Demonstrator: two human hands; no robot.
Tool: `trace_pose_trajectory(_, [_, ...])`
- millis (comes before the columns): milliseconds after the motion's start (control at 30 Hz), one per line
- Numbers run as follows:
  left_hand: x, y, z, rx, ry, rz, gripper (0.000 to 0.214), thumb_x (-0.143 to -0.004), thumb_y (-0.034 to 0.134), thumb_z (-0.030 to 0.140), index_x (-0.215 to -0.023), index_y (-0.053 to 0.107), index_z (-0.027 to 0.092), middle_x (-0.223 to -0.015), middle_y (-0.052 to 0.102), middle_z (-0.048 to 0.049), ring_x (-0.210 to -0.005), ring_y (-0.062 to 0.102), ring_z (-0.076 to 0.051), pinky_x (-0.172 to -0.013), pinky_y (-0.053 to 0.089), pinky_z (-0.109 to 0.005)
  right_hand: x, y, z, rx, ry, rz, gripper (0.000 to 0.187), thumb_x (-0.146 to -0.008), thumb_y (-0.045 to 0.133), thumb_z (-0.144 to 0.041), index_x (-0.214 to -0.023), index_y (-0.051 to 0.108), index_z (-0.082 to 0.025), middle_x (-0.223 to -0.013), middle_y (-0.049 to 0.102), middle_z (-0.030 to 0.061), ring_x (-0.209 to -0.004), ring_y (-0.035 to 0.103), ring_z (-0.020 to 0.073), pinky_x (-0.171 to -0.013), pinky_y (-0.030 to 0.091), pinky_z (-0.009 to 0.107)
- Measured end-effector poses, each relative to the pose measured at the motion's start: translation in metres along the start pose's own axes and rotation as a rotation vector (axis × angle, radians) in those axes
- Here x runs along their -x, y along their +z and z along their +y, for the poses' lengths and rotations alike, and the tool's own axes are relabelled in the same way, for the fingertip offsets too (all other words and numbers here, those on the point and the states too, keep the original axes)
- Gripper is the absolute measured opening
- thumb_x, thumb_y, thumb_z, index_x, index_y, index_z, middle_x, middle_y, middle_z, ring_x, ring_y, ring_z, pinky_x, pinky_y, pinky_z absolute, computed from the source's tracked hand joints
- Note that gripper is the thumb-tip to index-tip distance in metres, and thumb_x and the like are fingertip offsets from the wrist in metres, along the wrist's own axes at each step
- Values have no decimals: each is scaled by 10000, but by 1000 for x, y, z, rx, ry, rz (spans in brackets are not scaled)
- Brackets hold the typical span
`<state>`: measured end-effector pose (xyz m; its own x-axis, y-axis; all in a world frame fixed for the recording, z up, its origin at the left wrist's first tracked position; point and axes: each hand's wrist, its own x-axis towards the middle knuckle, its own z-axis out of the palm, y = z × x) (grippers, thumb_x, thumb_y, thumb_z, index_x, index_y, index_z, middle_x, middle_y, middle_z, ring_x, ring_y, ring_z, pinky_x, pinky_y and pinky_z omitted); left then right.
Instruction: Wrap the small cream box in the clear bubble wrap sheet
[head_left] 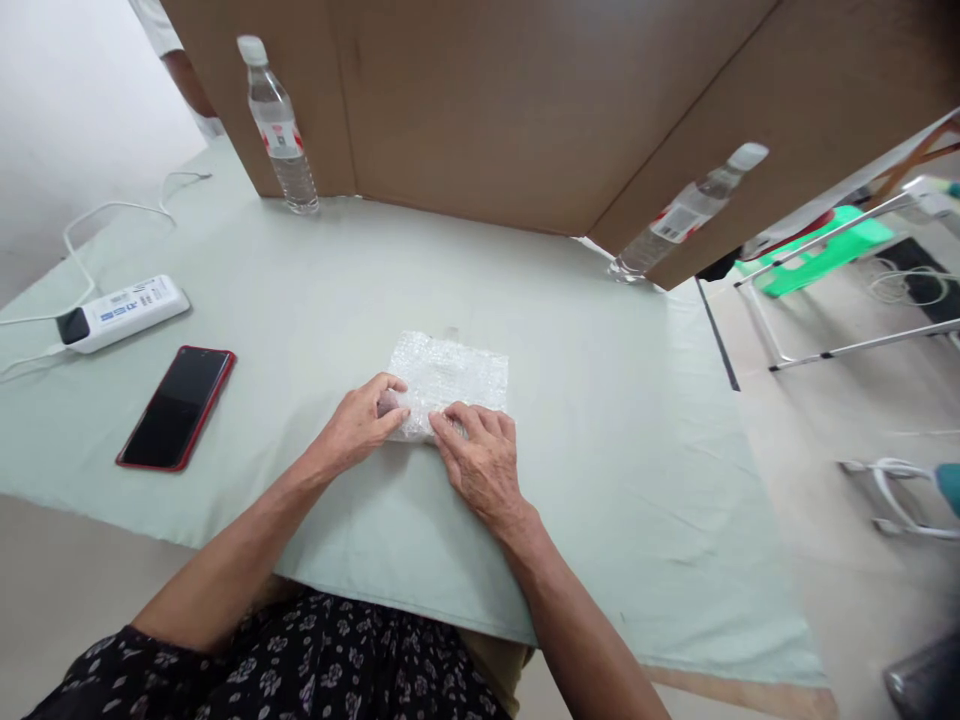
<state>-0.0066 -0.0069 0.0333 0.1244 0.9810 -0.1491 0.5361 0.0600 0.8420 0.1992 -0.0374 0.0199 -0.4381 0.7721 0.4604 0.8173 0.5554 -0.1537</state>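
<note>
A flat piece of clear bubble wrap [450,370] lies on the pale green tablecloth, in front of my body. At its left edge, my left hand [367,415] grips it between thumb and fingers. My right hand [484,455] holds the near edge, with curled fingers on top and the thumb close to the index finger. Whether anything is wrapped inside the bubble wrap I cannot tell. Part of its near right corner is hidden under my right hand.
A red-cased phone [176,408] and a white power strip [127,312] with cables lie at the left. Two water bottles, one left [281,130] and one right [686,215], stand against a brown cardboard screen [465,120]. A green stool [825,250] is beyond the table's right edge.
</note>
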Motion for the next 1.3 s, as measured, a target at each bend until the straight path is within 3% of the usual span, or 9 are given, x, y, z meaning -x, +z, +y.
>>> trace_pose_trajectory(133, [3,-7,-4,-151,-57,76,314,-796,601,352,-1076,630,213,-685,601,43,-599,549,-146,-595,415,-273,0,2,-2,17,2,6,183,-991,540,-226,-1137,645,-253,-1056,707,38,-969,571,215,-861,338,387])
trace_pose_trajectory(267, [4,-15,-4,-273,-154,129,473,-757,693,505,-1098,655,179,-793,712,-27,-674,647,-203,-637,459,-310,-1,2,-2,16,14,-8,228,-985,536,-216,-1187,631,-264,-1074,702,45,-985,565,220,-864,327,396])
trace_pose_trajectory(367, [2,-20,-3,-283,-207,117,520,-730,719,551,-1075,674,166,-761,732,-46,-708,680,-242,-640,467,-322,-2,2,-1,8,10,-20,235,-971,548,-212,-1185,632,-261,-1084,698,52,-984,566,225,-864,326,405])
trace_pose_trajectory(600, [-8,-7,-7,11,-252,44,322,-697,702,447,-880,673,184,-581,613,24,-517,553,-154,-486,374,-259,-3,1,-2,0,13,-19,229,-964,549,-206,-1167,637,-264,-1080,702,56,-973,558,231,-869,323,415])
trace_pose_trajectory(733, [-10,-1,-2,110,-242,61,236,-668,669,375,-619,521,198,-529,475,55,-483,416,-91,-460,297,-224,-4,0,-3,16,20,-41,227,-948,563,-199,-1149,639,-271,-1070,706,49,-964,554,231,-877,318,415])
trace_pose_trajectory(833, [-12,3,11,151,-235,90,267,-644,658,327,-574,432,204,-526,404,66,-485,357,-70,-448,262,-212,-5,0,-5,9,16,-44,216,-951,553,-199,-1142,640,-252,-1071,706,56,-974,559,241,-883,318,425])
trace_pose_trajectory(1033, [-17,15,30,358,-259,2,221,-645,669,282,-622,465,198,-545,448,65,-482,402,-64,-451,333,-202,-4,0,-6,-33,41,-39,262,-967,516,-183,-1209,602,-234,-1117,717,63,-976,583,240,-904,309,423])
trace_pose_trajectory(1200, [-14,12,38,395,-244,-159,70,-704,604,239,-720,637,179,-606,592,9,-552,559,-119,-541,496,-255,-2,0,-6,-72,44,-8,167,-945,547,-181,-1088,627,-215,-1119,735,60,-968,608,236,-923,315,424])
trace_pose_trajectory(1300, [-10,8,41,381,-179,-250,194,-715,537,191,-798,712,178,-696,663,-16,-649,621,-144,-634,546,-280,-3,-3,-4,-96,35,-12,149,-935,547,-165,-1027,646,-225,-1111,750,46,-970,621,230,-954,325,432])
